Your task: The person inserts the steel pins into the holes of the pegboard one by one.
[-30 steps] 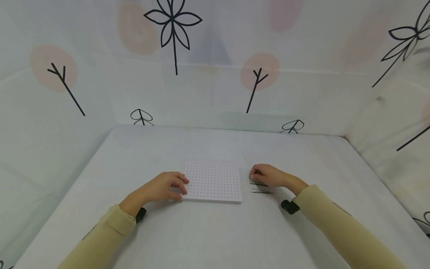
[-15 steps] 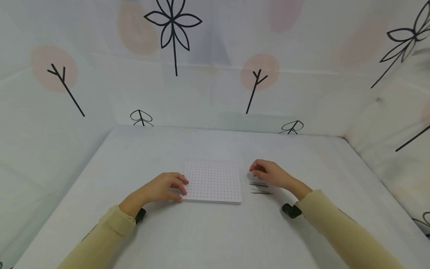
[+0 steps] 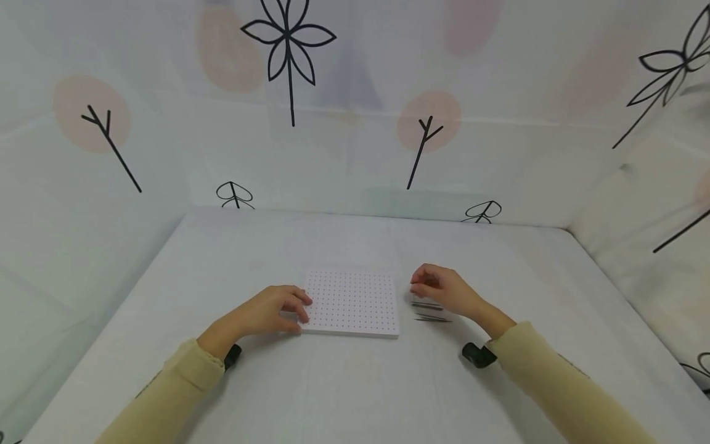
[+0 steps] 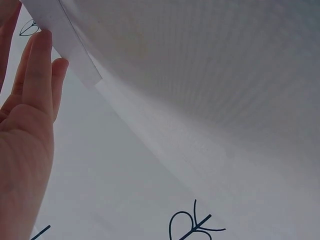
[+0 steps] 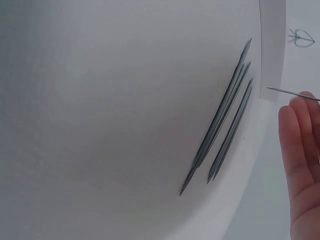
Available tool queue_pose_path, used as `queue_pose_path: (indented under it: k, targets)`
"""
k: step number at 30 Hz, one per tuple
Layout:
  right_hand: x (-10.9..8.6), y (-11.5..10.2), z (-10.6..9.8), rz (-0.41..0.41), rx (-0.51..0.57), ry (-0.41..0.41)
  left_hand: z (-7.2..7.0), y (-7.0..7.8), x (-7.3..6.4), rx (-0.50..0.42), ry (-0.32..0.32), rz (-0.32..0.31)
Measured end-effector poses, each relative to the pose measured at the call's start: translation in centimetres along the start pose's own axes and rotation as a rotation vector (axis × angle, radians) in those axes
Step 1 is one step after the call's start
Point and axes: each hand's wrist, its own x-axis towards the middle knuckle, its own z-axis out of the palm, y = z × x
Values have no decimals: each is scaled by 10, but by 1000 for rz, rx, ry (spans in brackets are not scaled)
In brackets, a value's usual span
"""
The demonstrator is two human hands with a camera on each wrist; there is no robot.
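A square white pegboard [image 3: 350, 302] with rows of small holes lies flat on the table. My left hand [image 3: 270, 309] rests at its left edge; in the left wrist view the fingers [image 4: 41, 65] lie straight against the board's side [image 4: 70, 47]. Right of the board, my right hand [image 3: 444, 288] hovers, pinching a thin grey stick with a pointed end [image 5: 287, 92]; the grip itself is partly out of frame. Below that hand, several similar sticks [image 3: 431, 319] lie in two small bunches on the cloth, seen larger as a bundle of sticks [image 5: 220, 120] in the right wrist view.
White cloth covers the table [image 3: 355, 388]. A patterned cloth wall [image 3: 344, 160] stands behind and at both sides. A black wrist camera [image 3: 478, 355] sits under the right wrist, and another black camera [image 3: 233, 356] under the left.
My right hand has lifted off the loose sticks and moved slightly away from me, now pinching one stick. The left hand and the pegboard stay where they were.
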Motion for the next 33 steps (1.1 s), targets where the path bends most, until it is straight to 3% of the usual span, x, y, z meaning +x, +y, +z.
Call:
queue_pose_path:
  k: [3, 12, 22, 33]
  targets:
    - [-1, -5, 1, -16, 17, -1, 0, 1, 0, 0, -1, 0]
    - [6, 19, 9, -39, 73, 12, -1, 1, 0, 4, 1, 3]
    - [10, 11, 15, -77, 128, -10, -1, 2, 0, 16, 0, 4]
    - [13, 5, 21, -101, 117, -18, -1, 2, 0, 8, 1, 6]
